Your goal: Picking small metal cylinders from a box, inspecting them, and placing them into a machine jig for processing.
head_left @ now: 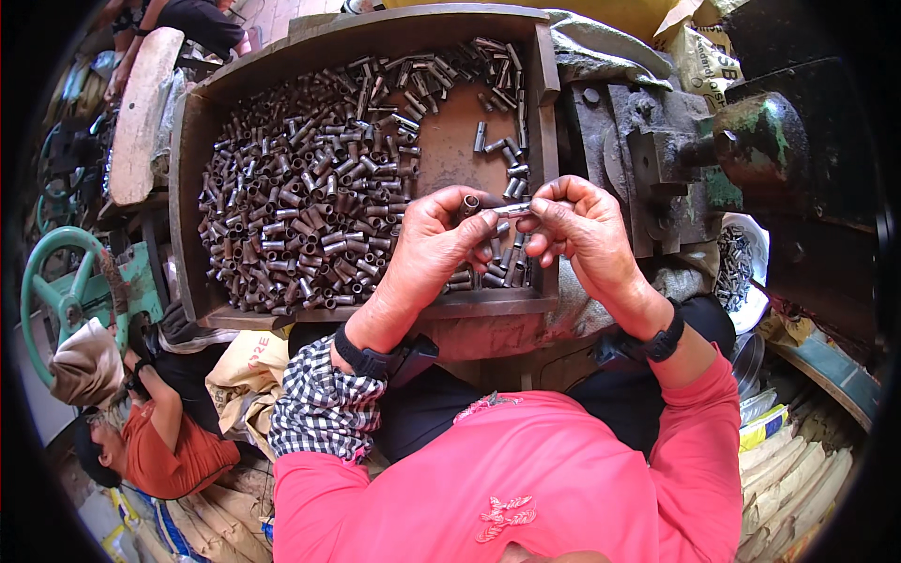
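Note:
Above the right side of a wooden tray (pixel 375 311), my two hands meet over a small shiny metal tube (pixel 512 210). My left hand (pixel 434 246) pinches its left end between thumb and fingers. A darker short tube (pixel 469 203) sticks up by the left index finger and appears to be held in that hand too. On the other end, my right hand (pixel 589 235) closes with thumb and index finger, its other fingers curled. Many dark metal tubes (pixel 300 206) fill the tray's left side. Shinier ones (pixel 511 272) lie beneath my hands and along the right wall.
Right of the tray stands a heavy greasy machine (pixel 657 159) with a rounded green-brown part. A white container (pixel 741 272) of small metal parts sits beside it. At left are a green handwheel (pixel 66 291) and another person in an orange shirt (pixel 178 441). A grey cloth (pixel 601 47) lies behind.

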Motion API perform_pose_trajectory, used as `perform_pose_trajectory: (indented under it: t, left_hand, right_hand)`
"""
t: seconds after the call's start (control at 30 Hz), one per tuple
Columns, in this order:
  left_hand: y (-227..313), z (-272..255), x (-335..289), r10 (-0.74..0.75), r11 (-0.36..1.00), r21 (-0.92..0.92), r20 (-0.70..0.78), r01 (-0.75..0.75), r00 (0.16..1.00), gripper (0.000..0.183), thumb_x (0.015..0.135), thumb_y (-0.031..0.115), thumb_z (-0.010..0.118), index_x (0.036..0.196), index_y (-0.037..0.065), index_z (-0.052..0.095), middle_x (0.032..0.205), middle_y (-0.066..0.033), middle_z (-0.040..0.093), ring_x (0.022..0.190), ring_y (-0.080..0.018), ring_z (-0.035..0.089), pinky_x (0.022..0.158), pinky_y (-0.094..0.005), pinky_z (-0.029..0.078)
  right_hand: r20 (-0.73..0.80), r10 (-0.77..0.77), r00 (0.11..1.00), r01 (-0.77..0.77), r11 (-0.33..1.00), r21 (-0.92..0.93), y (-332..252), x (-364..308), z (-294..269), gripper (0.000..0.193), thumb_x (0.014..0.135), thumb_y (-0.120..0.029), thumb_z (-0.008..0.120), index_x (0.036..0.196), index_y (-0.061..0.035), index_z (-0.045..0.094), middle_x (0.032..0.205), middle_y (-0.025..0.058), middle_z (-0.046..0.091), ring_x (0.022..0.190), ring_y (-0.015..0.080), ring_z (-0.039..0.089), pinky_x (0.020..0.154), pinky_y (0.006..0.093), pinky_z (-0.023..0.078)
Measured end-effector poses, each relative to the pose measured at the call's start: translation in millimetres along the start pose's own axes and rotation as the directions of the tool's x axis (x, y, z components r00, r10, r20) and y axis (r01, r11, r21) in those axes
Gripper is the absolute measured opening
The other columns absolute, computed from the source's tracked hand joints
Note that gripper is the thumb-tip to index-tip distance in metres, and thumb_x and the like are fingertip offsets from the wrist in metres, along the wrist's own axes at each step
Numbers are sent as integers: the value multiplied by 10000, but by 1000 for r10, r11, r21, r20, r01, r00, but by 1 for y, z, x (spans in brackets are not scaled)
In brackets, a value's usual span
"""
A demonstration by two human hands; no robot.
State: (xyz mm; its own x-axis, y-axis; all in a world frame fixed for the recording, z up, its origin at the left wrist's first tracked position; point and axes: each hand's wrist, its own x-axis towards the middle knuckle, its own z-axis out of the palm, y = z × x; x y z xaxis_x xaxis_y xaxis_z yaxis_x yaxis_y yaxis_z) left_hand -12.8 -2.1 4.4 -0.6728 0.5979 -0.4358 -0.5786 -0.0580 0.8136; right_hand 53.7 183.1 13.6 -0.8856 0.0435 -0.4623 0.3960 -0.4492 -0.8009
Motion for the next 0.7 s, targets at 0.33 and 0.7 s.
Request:
perform_pose_trajectory:
  t: [0.33, 0.7]
  left_hand:
    - [-6, 10, -3, 652, 126, 792, 388, -598, 651, 315, 801, 32, 608, 1102, -39, 545, 747, -107, 567, 589, -189, 612, 474, -280, 495]
    - [0, 0, -6, 522, 284, 757, 392, -589, 757, 402, 801, 28, 574, 1193, -5, 493, 896, -153, 601, 682, -255, 640, 536, -319, 523]
  right_hand:
    - [143, 117, 983, -121, 992, 18, -4, -4, -2, 170, 860, -123, 617, 931, 5, 532, 752, 105, 648, 522, 95, 605, 433, 190, 469]
    - [189, 46, 981, 26, 931, -363, -18, 17, 6, 124, 861, -99, 586, 907, 13, 556, 707, 72, 631, 482, 82, 565, 413, 196, 430]
